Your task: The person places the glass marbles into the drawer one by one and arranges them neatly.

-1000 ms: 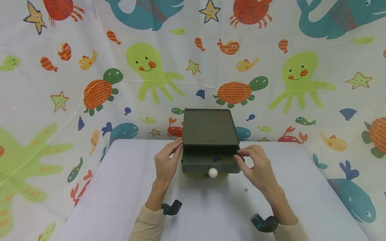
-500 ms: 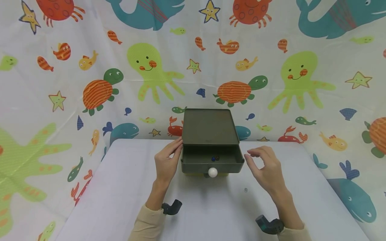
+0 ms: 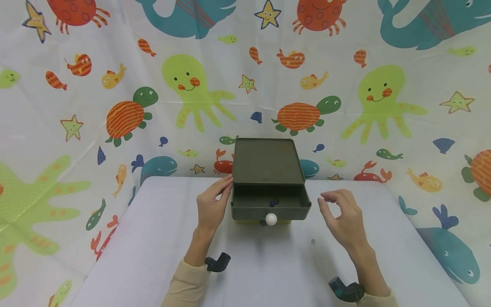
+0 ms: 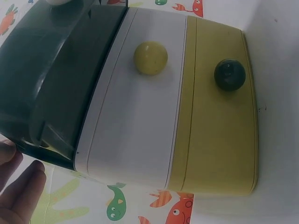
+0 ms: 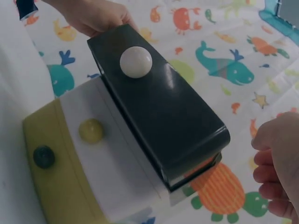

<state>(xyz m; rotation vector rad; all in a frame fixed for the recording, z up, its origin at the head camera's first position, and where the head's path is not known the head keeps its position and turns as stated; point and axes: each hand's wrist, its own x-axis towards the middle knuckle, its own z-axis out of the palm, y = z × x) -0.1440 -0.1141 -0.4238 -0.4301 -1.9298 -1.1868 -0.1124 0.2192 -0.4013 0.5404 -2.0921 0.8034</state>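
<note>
A small drawer cabinet (image 3: 265, 162) stands at the far middle of the white table (image 3: 153, 238). Its dark green top drawer (image 3: 270, 209), with a white knob (image 3: 271, 219), is pulled out. Two small beads (image 3: 274, 201), one blue and one dark, lie inside. My left hand (image 3: 216, 194) rests with straight fingers against the cabinet's left side. My right hand (image 3: 333, 204) hovers just right of the drawer, fingers loosely curled, holding nothing. The right wrist view shows the open drawer (image 5: 163, 116) above a white drawer with a yellow knob (image 5: 90, 130) and a yellow drawer with a green knob (image 5: 44, 157).
A tiny clear bead (image 3: 313, 242) lies on the table in front of my right hand. A sea-creature cloth (image 3: 192, 94) hangs behind the table and on both sides of it. In the left wrist view the yellow knob (image 4: 150, 58) and the green knob (image 4: 229, 74) show on the shut lower drawers.
My right hand has drawn back to the right, away from the drawer's right edge. The left hand and the open drawer have stayed put.
</note>
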